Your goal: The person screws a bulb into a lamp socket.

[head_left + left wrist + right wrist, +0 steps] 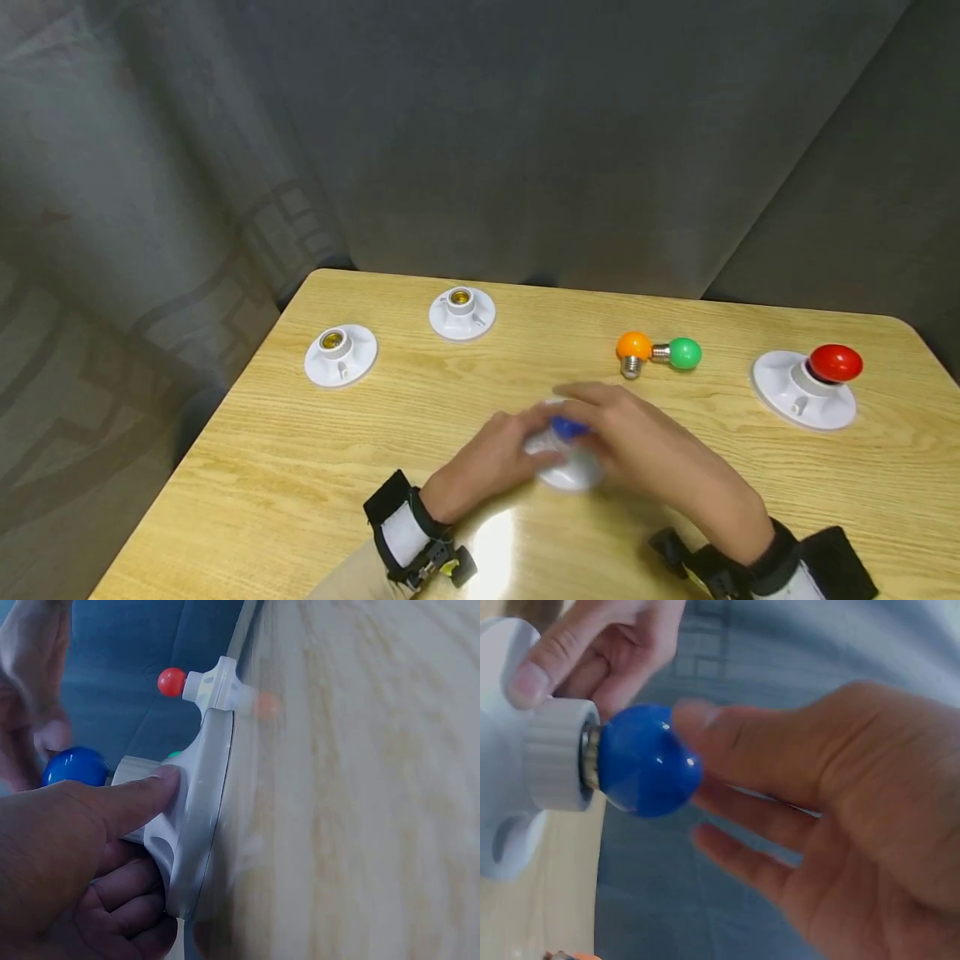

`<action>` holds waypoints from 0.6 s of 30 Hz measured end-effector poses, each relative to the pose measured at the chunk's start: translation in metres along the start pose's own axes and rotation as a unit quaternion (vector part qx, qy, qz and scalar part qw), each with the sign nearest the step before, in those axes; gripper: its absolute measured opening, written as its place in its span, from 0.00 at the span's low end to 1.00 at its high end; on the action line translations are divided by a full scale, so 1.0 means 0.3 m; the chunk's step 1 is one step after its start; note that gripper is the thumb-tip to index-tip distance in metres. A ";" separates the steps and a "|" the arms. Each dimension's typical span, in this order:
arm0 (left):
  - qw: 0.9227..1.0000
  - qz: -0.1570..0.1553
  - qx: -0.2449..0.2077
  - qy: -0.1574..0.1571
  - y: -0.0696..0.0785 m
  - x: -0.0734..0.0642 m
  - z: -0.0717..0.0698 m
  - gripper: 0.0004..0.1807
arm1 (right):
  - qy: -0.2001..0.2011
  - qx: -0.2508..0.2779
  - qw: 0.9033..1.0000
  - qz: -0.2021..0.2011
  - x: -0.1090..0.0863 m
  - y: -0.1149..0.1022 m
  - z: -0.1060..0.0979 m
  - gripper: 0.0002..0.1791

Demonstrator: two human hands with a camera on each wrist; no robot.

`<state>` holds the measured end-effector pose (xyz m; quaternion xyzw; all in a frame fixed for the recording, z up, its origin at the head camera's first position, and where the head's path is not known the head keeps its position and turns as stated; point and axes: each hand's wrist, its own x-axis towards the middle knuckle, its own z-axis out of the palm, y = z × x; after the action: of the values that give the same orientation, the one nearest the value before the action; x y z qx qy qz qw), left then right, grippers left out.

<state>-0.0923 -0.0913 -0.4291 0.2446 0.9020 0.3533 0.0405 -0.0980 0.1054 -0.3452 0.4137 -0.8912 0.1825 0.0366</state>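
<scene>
Blue round bulb (pixel 649 776), metal thread part-showing, at the mouth of white plastic round-based socket (pixel 559 754) mid-bench. Right hand (pixel 630 433) pinches bulb; left hand (pixel 491 454) grips socket, likely against twist. Hands partly mask it. Clock from there: orange round bulb (pixel 634 345) 1, green round bulb (pixel 685 354) 2, socketed red round bulb (pixel 836 364) toward 3, bulbless white holder (pixel 341 358) 10, its twin (pixel 462 314) 11.

Left hand (pixel 67 847) grips white socket (pixel 199 795); blue bulb (pixel 75 766) at mouth.
</scene>
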 end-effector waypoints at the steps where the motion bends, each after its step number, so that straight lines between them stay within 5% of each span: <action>1: 1.000 -0.002 -0.001 0.000 -0.001 -0.001 0.000 0.32 | -0.008 0.003 1.000 0.001 0.000 0.001 0.003 0.28; 18: 1.000 -0.009 -0.004 -0.002 0.001 -0.005 -0.002 0.33 | -0.004 -0.022 0.999 0.040 0.009 -0.007 0.016 0.21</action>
<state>-0.0911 -0.0920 -0.4287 0.2366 0.9027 0.3563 0.0465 -0.0978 0.1004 -0.3483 0.3778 -0.9108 0.1628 0.0350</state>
